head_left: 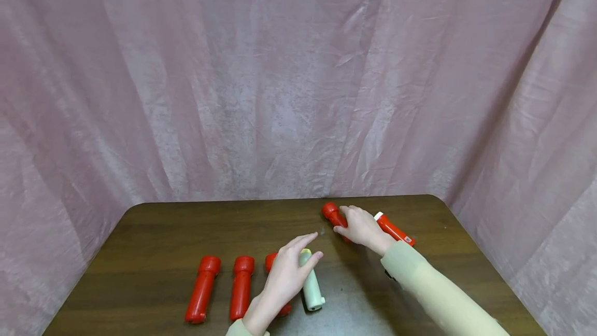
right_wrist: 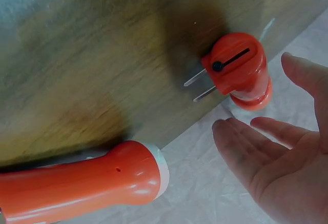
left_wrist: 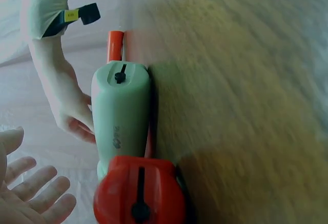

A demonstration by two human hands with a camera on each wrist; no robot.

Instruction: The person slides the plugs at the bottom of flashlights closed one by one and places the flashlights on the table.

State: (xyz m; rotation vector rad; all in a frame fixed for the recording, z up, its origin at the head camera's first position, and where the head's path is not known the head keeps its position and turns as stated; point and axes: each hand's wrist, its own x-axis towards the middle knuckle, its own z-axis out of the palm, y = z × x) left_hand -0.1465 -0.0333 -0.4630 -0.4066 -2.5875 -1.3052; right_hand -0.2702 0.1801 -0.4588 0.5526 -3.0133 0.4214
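My left hand (head_left: 283,278), fingers spread and holding nothing, hovers over a red flashlight (head_left: 270,260), covering much of it. Beside that lies a mint-green flashlight (head_left: 313,289), partly behind the thumb; its slide switch shows in the left wrist view. Farther back, my right hand (head_left: 361,226) reaches beside another red flashlight (head_left: 331,211). In the right wrist view this red flashlight (right_wrist: 246,65) has two metal plug prongs sticking out of its end, and the fingers (right_wrist: 243,147) are extended with a gap to it. To the right lies a red flashlight with a white rim (head_left: 395,230).
Two more red flashlights, one at far left (head_left: 202,288) and one next to it (head_left: 241,287), lie side by side on the dark wooden table (head_left: 154,242). A pink curtain (head_left: 280,92) hangs behind the table's back edge and along the right side.
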